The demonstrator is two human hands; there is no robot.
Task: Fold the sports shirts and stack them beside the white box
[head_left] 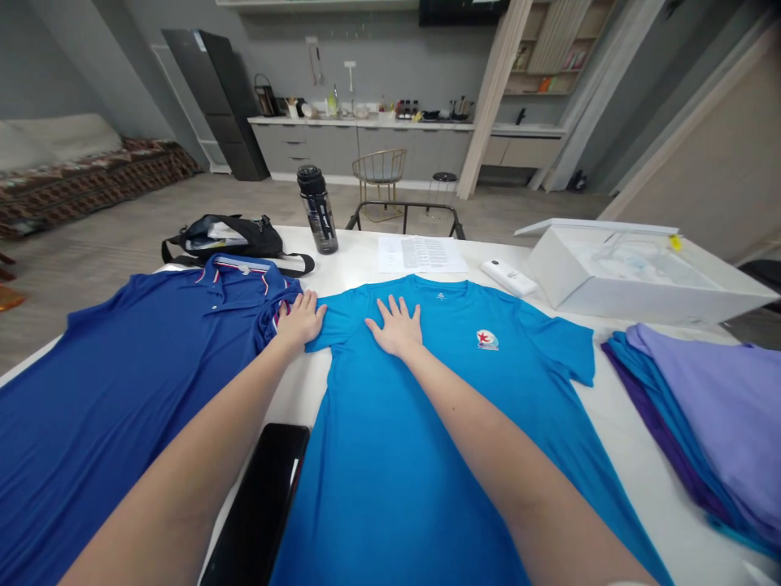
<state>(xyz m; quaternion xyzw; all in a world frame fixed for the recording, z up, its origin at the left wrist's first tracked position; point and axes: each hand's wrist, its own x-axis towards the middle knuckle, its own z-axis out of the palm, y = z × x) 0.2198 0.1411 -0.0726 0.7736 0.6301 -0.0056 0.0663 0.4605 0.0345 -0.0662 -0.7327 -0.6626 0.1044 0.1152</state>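
A bright blue T-shirt (421,423) lies spread flat on the white table (616,439), with a small star badge (487,339) on its chest. My right hand (395,327) rests palm down on the shirt's upper chest, fingers spread. To its left lies a navy polo shirt (134,382) with a striped collar. My left hand (298,319) presses flat on the polo's folded sleeve edge, right beside the T-shirt's sleeve (323,334). Neither hand grips any cloth.
A black flat device (259,513) lies between the shirts at the near edge. Behind them stand a black water bottle (318,210), a black bag (235,238), printed paper (421,254) and a white remote-like object (508,278). A white box (640,273) and stacked purple-blue garments (713,415) sit right.
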